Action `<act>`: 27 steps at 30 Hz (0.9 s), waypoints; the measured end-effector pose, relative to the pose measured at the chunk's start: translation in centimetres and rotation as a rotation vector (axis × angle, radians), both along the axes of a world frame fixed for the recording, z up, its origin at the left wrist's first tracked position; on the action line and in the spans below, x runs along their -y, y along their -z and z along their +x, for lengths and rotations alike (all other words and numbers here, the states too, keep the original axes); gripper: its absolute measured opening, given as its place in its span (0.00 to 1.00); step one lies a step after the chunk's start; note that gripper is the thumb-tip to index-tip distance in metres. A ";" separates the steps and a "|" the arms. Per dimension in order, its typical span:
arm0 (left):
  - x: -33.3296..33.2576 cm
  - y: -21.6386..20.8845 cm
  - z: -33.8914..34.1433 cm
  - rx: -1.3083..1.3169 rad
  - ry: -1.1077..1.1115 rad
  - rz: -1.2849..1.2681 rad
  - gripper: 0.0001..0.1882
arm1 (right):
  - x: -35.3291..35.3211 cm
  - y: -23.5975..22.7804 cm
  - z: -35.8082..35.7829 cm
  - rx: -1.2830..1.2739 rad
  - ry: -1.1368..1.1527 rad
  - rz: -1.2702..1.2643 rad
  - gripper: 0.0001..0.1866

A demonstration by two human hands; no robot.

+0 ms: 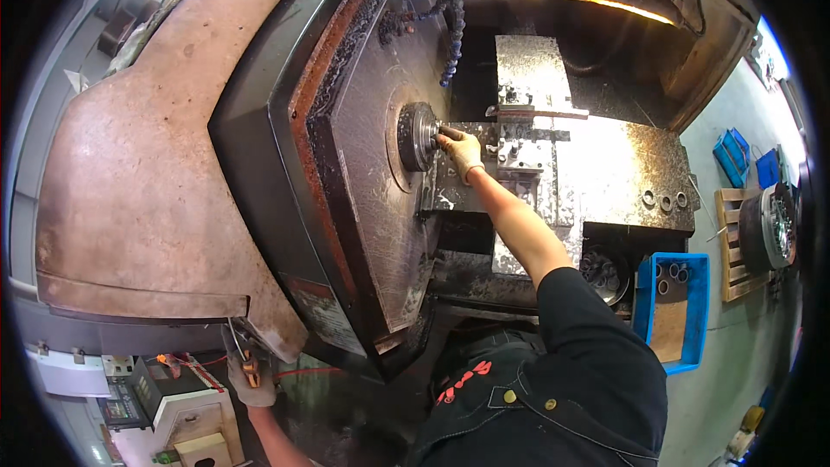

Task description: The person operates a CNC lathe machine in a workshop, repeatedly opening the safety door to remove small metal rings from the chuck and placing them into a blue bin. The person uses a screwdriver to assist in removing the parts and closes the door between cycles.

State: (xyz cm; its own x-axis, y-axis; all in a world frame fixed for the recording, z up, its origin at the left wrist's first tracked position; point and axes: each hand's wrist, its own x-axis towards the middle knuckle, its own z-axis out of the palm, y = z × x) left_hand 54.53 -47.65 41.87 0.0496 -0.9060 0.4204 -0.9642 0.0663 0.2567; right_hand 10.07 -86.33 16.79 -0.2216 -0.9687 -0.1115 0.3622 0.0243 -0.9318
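My right hand (462, 150), in a pale work glove with dark fingertips, reaches to the round lathe chuck (417, 137). Its fingers are closed at the chuck's face, around a small metal part (437, 133) that they mostly cover. Low on the left, my gloved left hand (252, 387) is wrapped round an orange and black air blow gun (250, 368). The gun's thin nozzle points up, close to the lower edge of the machine's cover. Several metal rings (666, 203) stand on the machine's flat slide, right of the tool holder (521, 156).
A blue crate (643, 311) with some rings inside stands right of my arm. The sloping machine cover (138, 173) fills the left side. A blue coolant hose (453, 39) hangs above the chuck. A wooden pallet (735, 242) and a control box (194, 424) stand farther out.
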 end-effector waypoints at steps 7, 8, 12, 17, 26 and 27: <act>1.5 -1.3 -2.1 0.139 0.112 -0.082 0.18 | -0.5 -2.9 -2.1 -0.657 -0.123 -0.031 0.17; 1.1 0.3 0.2 0.031 0.081 -0.055 0.21 | -1.3 -3.6 -1.5 -0.571 -0.046 -0.042 0.17; 2.2 1.1 -3.2 0.148 0.086 -0.252 0.24 | -7.8 -3.1 -0.7 -0.519 0.143 -0.122 0.15; 1.4 1.3 -3.9 0.051 0.205 -0.187 0.26 | -25.1 -5.5 5.0 -0.350 -0.491 -0.040 0.15; 1.7 -1.7 -6.6 0.108 0.178 -0.076 0.20 | -42.1 -10.3 13.1 -0.263 -0.696 -0.024 0.30; 1.4 -1.9 -6.4 0.096 0.186 -0.059 0.20 | -42.6 -10.3 14.3 -0.308 -0.632 0.067 0.31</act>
State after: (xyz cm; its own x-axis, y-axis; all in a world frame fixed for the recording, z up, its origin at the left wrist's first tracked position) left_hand 48.10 -49.09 43.81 -0.1590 -0.8693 0.4679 -0.9537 0.2579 0.1550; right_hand 24.34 -43.70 27.09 0.3504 -0.9154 -0.1981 -0.0204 0.2040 -0.9788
